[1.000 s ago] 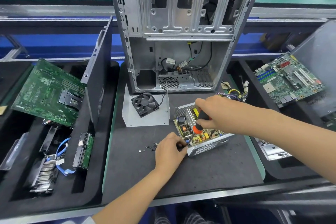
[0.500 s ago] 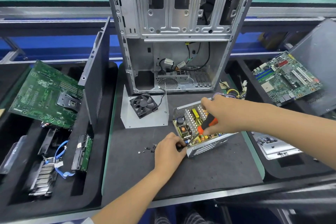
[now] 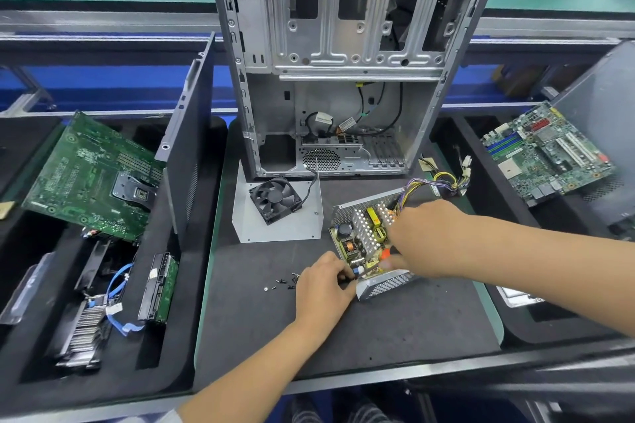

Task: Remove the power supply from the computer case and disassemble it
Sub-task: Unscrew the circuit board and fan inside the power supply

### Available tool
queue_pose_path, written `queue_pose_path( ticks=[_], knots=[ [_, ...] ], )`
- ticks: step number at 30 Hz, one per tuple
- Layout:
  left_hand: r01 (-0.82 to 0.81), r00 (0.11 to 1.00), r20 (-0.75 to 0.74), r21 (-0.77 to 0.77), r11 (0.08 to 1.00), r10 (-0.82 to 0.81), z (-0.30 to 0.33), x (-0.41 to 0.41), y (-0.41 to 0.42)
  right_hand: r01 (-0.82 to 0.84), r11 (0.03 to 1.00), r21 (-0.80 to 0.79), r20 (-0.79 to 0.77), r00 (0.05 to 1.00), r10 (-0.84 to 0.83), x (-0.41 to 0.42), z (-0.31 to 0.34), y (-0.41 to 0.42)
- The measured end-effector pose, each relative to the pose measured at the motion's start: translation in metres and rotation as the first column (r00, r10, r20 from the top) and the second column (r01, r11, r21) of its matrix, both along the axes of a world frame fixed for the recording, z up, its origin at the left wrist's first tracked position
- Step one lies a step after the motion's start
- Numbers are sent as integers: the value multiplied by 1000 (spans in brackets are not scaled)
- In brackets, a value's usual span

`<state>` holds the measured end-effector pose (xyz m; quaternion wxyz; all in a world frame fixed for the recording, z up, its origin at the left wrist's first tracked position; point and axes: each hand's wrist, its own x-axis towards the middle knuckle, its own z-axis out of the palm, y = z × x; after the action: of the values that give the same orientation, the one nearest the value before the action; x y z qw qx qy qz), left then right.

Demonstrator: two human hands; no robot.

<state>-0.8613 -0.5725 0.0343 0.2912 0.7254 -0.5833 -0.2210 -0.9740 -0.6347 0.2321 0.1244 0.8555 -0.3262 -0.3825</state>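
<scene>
Left fingers [image 3: 338,276]: curled, pinching at the near-left corner of the power supply [image 3: 371,244]; what sits between the tips cannot be told.
Left hand [image 3: 321,285]: rests on the mat, touching the supply's corner.
Right hand [image 3: 424,240]: closed round an orange-and-black screwdriver [image 3: 386,255], tip down on the circuit board near the left fingertips.
Power supply: cover off, board and heatsinks exposed, lying just beyond both hands; its wire bundle [image 3: 436,182] trails off behind the right hand.
Screws [image 3: 283,283]: small loose group just left of the left hand.
Fan [image 3: 275,197]: on a grey metal plate [image 3: 278,227], beyond the left hand.
Computer case [image 3: 343,62]: upright, side open, behind the supply.
Surface: black mat [image 3: 378,330] with green edging, blue rails and green bench behind.
Left tray [image 3: 103,378]: green motherboard [image 3: 92,178], drive, heatsink, blue cable.
Right side: second motherboard [image 3: 546,153].
Writing: cable tags in the case, too small to read.
</scene>
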Motion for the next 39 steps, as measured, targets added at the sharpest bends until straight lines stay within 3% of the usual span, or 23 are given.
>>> queue_pose_path(
  ticks=[2, 8, 15, 22, 39],
  knots=[
    [-6, 1000, 1, -8, 1000, 6, 0, 0, 0, -18, 1000, 8, -43, 999, 18, 1, 0, 0],
    [-5, 1000, -4, -18, 1000, 5, -1, -1, 0, -49, 996, -71, 146, 987, 59, 8, 0, 4],
    [-17, 1000, -11, -13, 1000, 17, -2, -1, 1, -147, 986, -79, 37, 988, 150, 14, -5, 4],
    [-47, 998, -32, 10, 999, 47, -1, -4, 2, -130, 990, -48, 183, 974, 136, 18, 1, 11],
    [35, 997, 69, 29, 999, -37, 3, 11, -1, -98, 992, -84, 185, 976, 112, 15, 16, 3]
  ],
)
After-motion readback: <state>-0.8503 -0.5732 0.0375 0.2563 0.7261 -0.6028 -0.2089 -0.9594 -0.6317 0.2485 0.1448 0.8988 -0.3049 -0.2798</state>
